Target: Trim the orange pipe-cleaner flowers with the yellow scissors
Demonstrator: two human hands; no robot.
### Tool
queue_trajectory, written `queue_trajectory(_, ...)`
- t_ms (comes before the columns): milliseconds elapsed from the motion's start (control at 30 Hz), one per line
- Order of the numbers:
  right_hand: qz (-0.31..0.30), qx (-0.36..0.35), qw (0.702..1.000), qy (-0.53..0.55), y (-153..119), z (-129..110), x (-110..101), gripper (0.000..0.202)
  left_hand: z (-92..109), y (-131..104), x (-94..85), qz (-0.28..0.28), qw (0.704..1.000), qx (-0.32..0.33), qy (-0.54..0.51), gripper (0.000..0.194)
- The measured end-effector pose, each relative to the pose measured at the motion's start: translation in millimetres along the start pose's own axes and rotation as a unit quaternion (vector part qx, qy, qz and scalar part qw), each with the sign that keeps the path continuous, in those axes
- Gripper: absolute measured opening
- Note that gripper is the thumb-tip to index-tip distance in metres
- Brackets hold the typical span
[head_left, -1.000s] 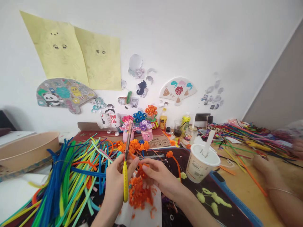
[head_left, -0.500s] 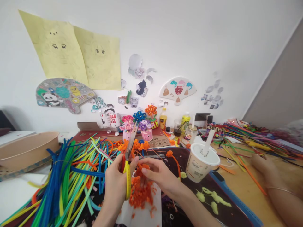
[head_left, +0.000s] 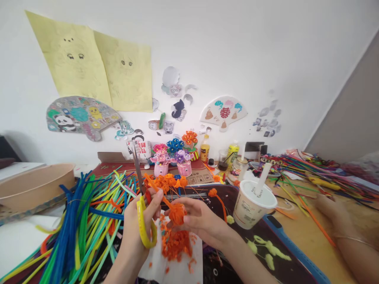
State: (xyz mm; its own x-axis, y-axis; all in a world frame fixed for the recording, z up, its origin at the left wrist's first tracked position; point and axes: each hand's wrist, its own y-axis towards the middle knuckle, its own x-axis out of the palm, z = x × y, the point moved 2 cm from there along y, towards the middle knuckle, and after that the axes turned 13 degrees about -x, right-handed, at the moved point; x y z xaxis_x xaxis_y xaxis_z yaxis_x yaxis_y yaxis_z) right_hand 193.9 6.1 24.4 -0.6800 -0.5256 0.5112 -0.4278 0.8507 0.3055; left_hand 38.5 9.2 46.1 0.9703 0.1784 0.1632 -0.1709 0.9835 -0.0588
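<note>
One fuzzy orange chenille-stem flower (head_left: 177,215), bunched round head on a straight stem, is up in both hands, left of the white paper cup with a pale straw (head_left: 250,209). Right hand (head_left: 199,221): fingers closed around the flower head. Left hand (head_left: 132,227): thumb and fingers pinch the stem; same hand also grips the steel scissors with yellow and red handles (head_left: 141,215), blades pointing up and away. Can't tell if the blades are fully together.

Under the hands, left of the cup: white paper sheet (head_left: 155,272) with a pile of orange fuzzy clippings (head_left: 177,246). Sheet lies on a dark mat (head_left: 233,252); pale green fuzzy pieces (head_left: 268,250) on it, nearer than the cup. Beyond and left of the cup: row of small orange fuzzy flowers (head_left: 168,182), then two pink pots (head_left: 184,169) of fuzzy blooms. Far left of the cup: loose multicoloured chenille stems (head_left: 75,221). Right of the cup: a co-worker's hand (head_left: 333,209), blurred, grip unclear.
</note>
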Motion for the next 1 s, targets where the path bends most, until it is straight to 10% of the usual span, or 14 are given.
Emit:
queue_trajectory(567, 0.018, -0.039, 0.989, -0.142, -1.1, -1.8, -6.4, 0.04, 0.7, -1.5, 0.4, -0.015, 0.999, -0.033, 0.038, 0.035)
queue_trajectory(1000, 0.018, -0.247, 0.831, -0.498, -2.6, -16.2, 1.4, 0.006, 3.3, -9.0, 7.9, 0.01, 0.996, -0.001, 0.091, 0.031)
